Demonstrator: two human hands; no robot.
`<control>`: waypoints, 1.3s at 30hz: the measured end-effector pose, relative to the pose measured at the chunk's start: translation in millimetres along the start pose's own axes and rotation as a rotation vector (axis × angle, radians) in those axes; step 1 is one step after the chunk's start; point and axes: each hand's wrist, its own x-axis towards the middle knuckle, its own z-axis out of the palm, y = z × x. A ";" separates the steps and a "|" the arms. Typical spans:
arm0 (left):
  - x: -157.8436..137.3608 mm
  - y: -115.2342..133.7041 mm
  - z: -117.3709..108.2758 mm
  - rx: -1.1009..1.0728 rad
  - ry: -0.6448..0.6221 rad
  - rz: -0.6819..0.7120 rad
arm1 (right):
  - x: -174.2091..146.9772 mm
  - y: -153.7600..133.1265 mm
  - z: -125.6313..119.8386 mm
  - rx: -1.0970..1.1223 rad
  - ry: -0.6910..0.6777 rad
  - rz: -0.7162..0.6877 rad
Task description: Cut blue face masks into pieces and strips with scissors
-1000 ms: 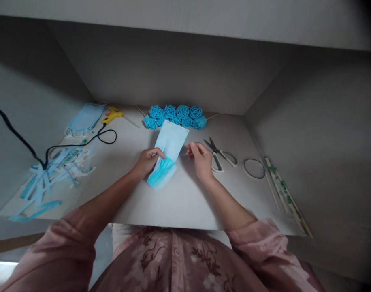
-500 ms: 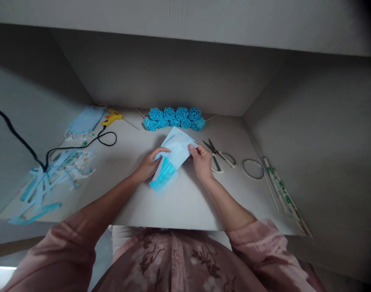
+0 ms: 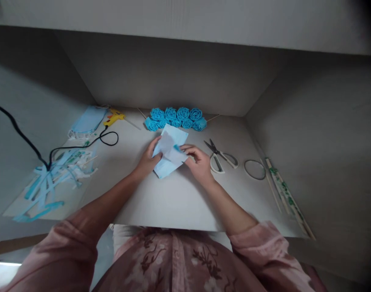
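Pale-blue rectangular fabric sheet: sits between the two hands [image 3: 176, 132], above the tabletop; a whitish flap [image 3: 171, 155] lies folded across its middle.
Left hand: gripping [image 3: 149, 157] the sheet's left side, thumb on the upper face.
Right hand: fingertips [image 3: 200, 163] pinching the flap's right end; exact finger contact is blurred.
Change, sheet: half a second ago a bright-blue pleated part hung below the left hand; now pale material shows there, with one small bright-blue patch beside the right fingertips.
Change, right hand: one second ago off the sheet with fingers curled; now in contact.
Unchanged: the open scissors with white handles [image 3: 216, 152], just right of the right hand, and the row of blue crinkled rosettes [image 3: 175, 118], beyond both hands.
Front edge: the light-grey flat tabletop [image 3: 173, 207] ends on the body side of both hands.
Back edge: a grey upright panel [image 3: 173, 73] stands behind the rosettes.
Room, near side: a stretch of tabletop runs from below both hands to the front edge.
Room, left: tabletop separates the left hand from the yellow glue gun [image 3: 115, 117].
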 end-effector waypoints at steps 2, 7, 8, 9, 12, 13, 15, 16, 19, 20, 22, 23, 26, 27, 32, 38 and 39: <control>-0.5 2.8 -1.4 -0.035 0.013 0.001 | -5.5 -9.0 4.8 0.004 -0.221 0.034; -6.5 17.0 -2.1 -0.015 0.011 -0.161 | -8.2 -6.0 6.7 -0.013 -0.382 0.146; -7.7 19.6 -1.4 -0.021 0.010 -0.216 | -6.1 -0.8 4.6 -0.001 -0.275 0.186; -8.6 22.0 -0.6 -0.037 0.011 -0.260 | -3.4 5.2 1.9 0.016 -0.139 0.234; -10.8 28.4 1.8 -0.104 -0.002 -0.307 | 5.6 22.9 -7.6 0.067 0.202 0.377; -11.5 30.5 2.5 -0.117 -0.016 -0.309 | 8.1 27.3 -10.1 0.083 0.246 0.416; -13.2 34.2 3.8 -0.117 -0.055 -0.310 | 11.3 32.3 -13.2 0.119 0.270 0.471; -14.3 35.7 4.4 -0.116 -0.078 -0.313 | 12.1 33.1 -13.7 0.137 0.269 0.483; -17.3 37.5 6.0 -0.116 -0.166 -0.311 | 12.2 31.9 -12.4 0.155 0.258 0.454; -18.0 37.2 6.5 -0.108 -0.193 -0.305 | 12.0 31.1 -11.8 0.143 0.261 0.435; -18.5 35.6 7.1 -0.073 -0.227 -0.294 | 11.7 30.2 -11.2 0.099 0.271 0.408; -18.4 34.5 7.3 -0.051 -0.231 -0.290 | 11.7 30.1 -11.4 0.070 0.274 0.399; -17.5 31.0 7.7 -0.001 -0.212 -0.283 | 11.8 31.0 -13.0 -0.021 0.254 0.376; -17.3 29.9 7.8 0.005 -0.207 -0.280 | 11.6 31.7 -13.7 -0.046 0.242 0.367; -15.0 25.2 7.6 0.058 -0.182 -0.230 | 9.0 35.8 -17.7 -0.265 0.148 0.306; -6.3 12.2 4.5 0.095 -0.028 -0.007 | 8.6 29.0 -17.4 -0.517 0.266 0.218; -5.1 9.4 4.0 0.093 -0.027 0.014 | 9.1 26.5 -16.5 -0.470 0.287 0.201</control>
